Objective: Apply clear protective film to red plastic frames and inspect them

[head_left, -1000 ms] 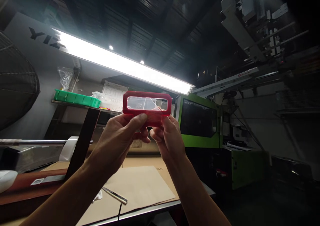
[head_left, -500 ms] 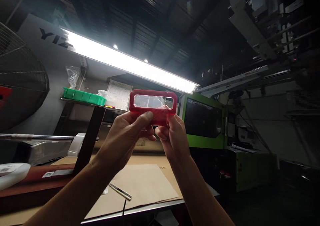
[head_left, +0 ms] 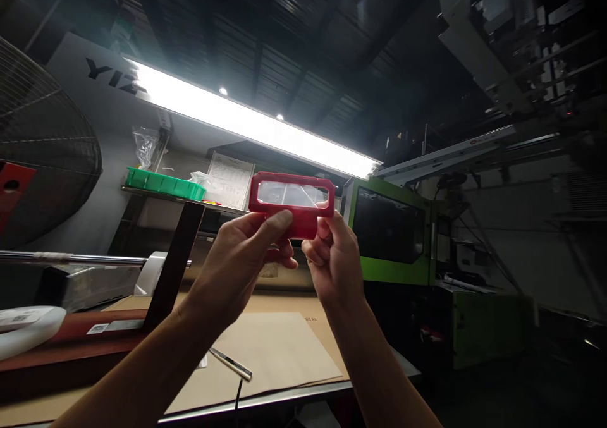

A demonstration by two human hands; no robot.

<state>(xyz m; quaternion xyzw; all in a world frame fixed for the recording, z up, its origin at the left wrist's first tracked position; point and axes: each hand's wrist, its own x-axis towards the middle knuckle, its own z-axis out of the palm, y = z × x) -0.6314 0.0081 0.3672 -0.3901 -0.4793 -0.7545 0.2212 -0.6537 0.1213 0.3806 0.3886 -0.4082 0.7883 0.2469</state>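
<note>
Both hands pinch the red frame (head_left: pixel 291 203) from below; its long axis runs level. Left hand (head_left: pixel 239 263) grips the lower-left edge; right hand (head_left: pixel 334 260) the lower-right.

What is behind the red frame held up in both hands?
Through the red frame's clear window, blurred shelf clutter shows, lit by the strip light. Its red rim and both hands hide the rest.

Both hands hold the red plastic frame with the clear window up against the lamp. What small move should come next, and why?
Probably a slight tilt of the red plastic frame with the clear window, so light from the long ceiling lamp sweeps across it. The left hand and right hand grip only its lower edge, leaving the window uncovered.
</note>
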